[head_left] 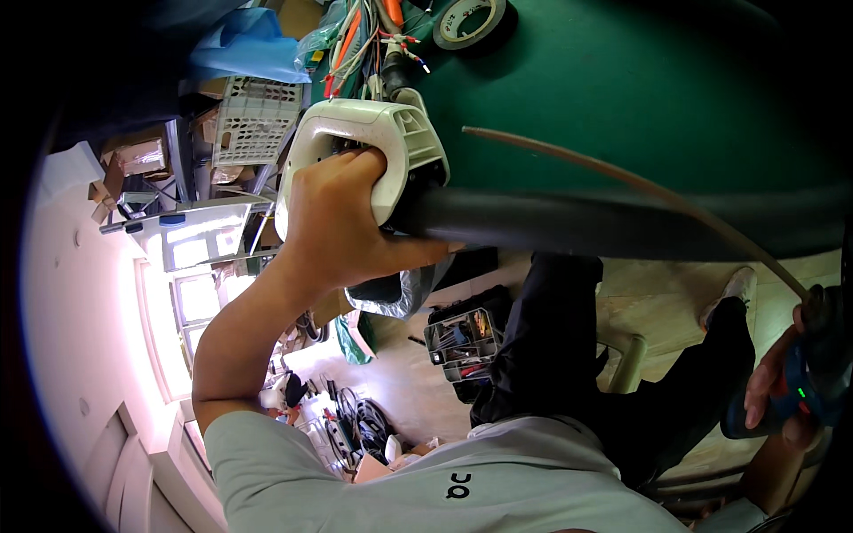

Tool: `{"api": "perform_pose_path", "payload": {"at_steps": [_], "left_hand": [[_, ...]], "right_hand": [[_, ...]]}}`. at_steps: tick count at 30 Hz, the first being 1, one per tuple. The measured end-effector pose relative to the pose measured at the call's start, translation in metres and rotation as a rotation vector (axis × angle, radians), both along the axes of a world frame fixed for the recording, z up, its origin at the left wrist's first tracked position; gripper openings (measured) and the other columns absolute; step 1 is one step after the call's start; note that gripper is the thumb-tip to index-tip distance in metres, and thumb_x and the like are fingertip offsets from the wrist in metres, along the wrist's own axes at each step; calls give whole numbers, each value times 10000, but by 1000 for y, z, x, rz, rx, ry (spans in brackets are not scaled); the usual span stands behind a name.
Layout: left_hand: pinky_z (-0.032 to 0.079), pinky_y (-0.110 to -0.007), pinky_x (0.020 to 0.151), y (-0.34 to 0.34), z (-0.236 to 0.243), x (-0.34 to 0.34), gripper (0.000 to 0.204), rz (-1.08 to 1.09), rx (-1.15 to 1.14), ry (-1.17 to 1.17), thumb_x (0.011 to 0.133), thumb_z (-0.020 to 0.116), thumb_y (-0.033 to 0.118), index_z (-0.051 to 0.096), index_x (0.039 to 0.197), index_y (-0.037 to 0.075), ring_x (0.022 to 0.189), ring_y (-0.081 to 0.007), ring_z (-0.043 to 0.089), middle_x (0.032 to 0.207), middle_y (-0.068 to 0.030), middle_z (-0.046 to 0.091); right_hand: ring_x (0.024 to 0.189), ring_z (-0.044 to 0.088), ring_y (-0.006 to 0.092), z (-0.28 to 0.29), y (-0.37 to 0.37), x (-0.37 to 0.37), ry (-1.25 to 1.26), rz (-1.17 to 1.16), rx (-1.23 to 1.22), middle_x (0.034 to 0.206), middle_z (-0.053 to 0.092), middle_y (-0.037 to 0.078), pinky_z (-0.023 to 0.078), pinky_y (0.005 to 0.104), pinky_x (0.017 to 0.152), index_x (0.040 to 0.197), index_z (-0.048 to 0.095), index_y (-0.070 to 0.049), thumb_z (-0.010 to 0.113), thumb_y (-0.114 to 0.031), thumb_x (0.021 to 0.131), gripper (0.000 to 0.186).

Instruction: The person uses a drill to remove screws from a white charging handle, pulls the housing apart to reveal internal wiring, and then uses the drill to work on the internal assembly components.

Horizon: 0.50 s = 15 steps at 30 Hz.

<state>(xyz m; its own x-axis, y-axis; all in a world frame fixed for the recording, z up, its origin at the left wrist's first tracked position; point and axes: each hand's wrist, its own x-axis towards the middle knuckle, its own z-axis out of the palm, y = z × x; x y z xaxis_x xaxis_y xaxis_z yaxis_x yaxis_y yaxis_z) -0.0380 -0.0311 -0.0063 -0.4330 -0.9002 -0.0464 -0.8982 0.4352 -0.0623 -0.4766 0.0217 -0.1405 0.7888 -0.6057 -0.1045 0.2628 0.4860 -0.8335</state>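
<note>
My left hand (342, 213) is closed round the loop handle of a white plastic housing (413, 133), fingers through its opening. Its thumb lies against a thick black tube (577, 222) that runs from the housing to the right. At the far right, my right hand (769, 382) is wrapped round a blue and black power tool (813, 391) with a small green light; the picture's rim partly hides it. A long, thin brownish rod (622, 173) curves from the tool's front toward the housing, its free end apart from it, above the green tabletop (640, 80).
Loose coloured wires (355, 53) and a roll of black tape (498, 31) lie at the table's far side. A white crate (258, 120) stands on shelving at the left. Below are an open toolbox (462, 338), cluttered cables (364, 426) and a tan metal leg (629, 366).
</note>
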Motion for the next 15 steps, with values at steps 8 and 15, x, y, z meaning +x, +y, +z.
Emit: {"api": "perform_pose_path", "payload": {"at_steps": [8, 15], "left_hand": [[494, -407, 684, 8, 11, -12, 658, 74, -28, -120, 574, 828, 566, 594, 755, -21, 723, -339, 627, 701, -156, 607], [466, -405, 840, -21, 56, -4, 497, 24, -492, -153, 904, 587, 481, 665, 1039, 10, 967, -314, 607, 1000, -178, 644]], "right_hand": [[573, 630, 229, 2, 65, 36, -85, -513, -100, 931, 613, 171, 543, 299, 551, 1488, 177, 3, 789, -227, 754, 983], [552, 612, 215, 28, 128, 52, 25, -732, -93, 912, 609, 156, 531, 300, 533, 1472, 227, 24, 789, -296, 717, 994]]}}
